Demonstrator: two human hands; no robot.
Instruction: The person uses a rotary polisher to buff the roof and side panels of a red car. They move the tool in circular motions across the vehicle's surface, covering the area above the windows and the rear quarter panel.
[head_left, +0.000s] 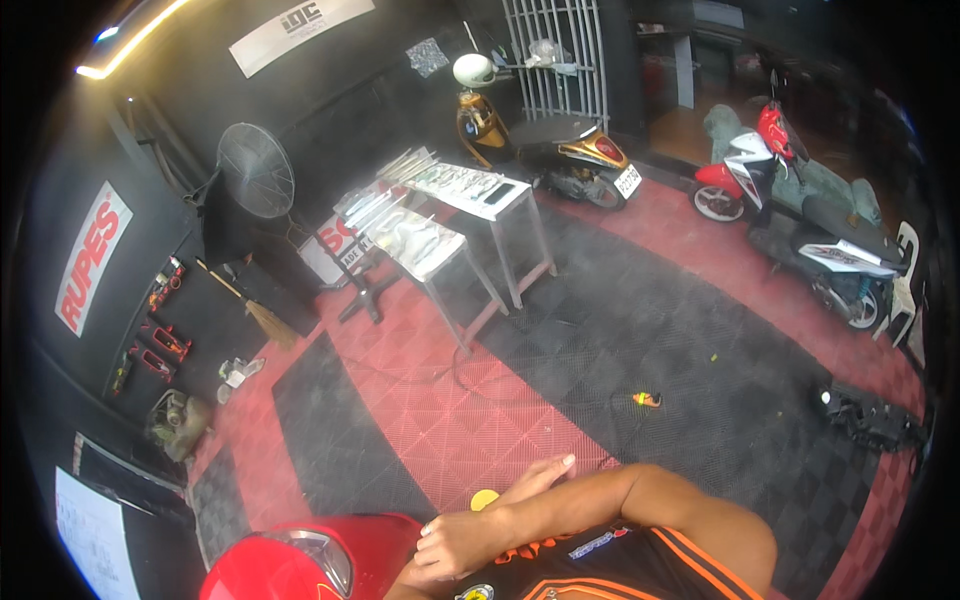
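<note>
My forearms cross low in the middle of the head view. My right hand (455, 545) lies across my left forearm with its fingers curled round it. Beyond it, my left hand (538, 478) points to the right, its visible fingers stretched out and partly hidden by my right forearm. Beside the left wrist shows a round yellow pad (484, 499); whether it touches the hand or lies below it, I cannot tell. Just left of my arms is glossy red bodywork (255, 565) with a clear lamp (318, 556).
Two metal-legged tables (440, 262) carry strips and flat pieces. A pedestal fan (257, 170) and broom (262, 315) stand left. Behind are a gold-black scooter (590, 150) and a red-white one (745, 170). An orange-yellow object (647, 400) with a cord lies on the tiled floor (600, 330).
</note>
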